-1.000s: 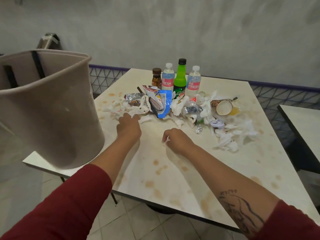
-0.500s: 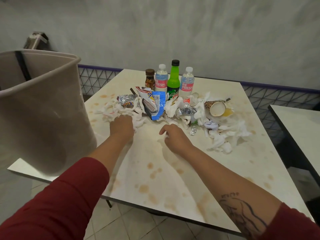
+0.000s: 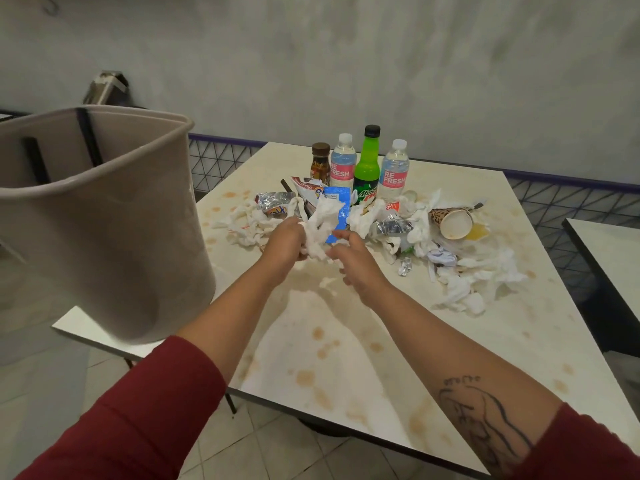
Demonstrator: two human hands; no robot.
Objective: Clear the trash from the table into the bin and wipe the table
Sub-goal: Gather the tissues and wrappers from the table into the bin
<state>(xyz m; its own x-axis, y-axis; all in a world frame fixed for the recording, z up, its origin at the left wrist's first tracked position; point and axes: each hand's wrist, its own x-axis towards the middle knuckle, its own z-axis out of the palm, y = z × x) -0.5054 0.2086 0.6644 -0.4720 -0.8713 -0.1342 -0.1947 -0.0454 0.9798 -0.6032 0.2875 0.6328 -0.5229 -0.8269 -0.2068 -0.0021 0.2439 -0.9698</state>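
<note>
Head view.

1. Table (image 3: 398, 344): pale top, marked with brown stains (image 3: 305, 377) over most of the near half.
2. Bin (image 3: 104, 216): grey-beige, open at the top, at the left of the view. Its lower part overlaps the near-left corner of the table; whether it rests on that corner cannot be told.
3. Hands: both are raised over the middle of the table, close together.
   - Left hand (image 3: 287, 242): fingers curled round a wad of white tissue (image 3: 320, 226), which stands up out of the grip.
   - Right hand (image 3: 358, 263): fingers bent, tips at the lower right edge of the same wad. Whether they pinch it cannot be told.
4. Trash on the table, behind and beside the hands:
   - loose tissues (image 3: 242, 225) to the left;
   - a foil wrapper (image 3: 273, 204) behind them;
   - a blue wrapper (image 3: 338, 213) directly behind the wad;
   - a second foil wrapper (image 3: 391, 226) to the right;
   - a paper cup (image 3: 454, 221) lying on its side, mouth toward the camera;
   - a heap of tissues (image 3: 478, 278) at the right, with a small foil ball (image 3: 404, 266) beside it.
5. Bottles, upright in a row at the far side: brown bottle (image 3: 320, 166), water bottle (image 3: 343, 164), green bottle (image 3: 367, 168), second water bottle (image 3: 393, 173).
6. A second table (image 3: 609, 247) shows at the right edge.
</note>
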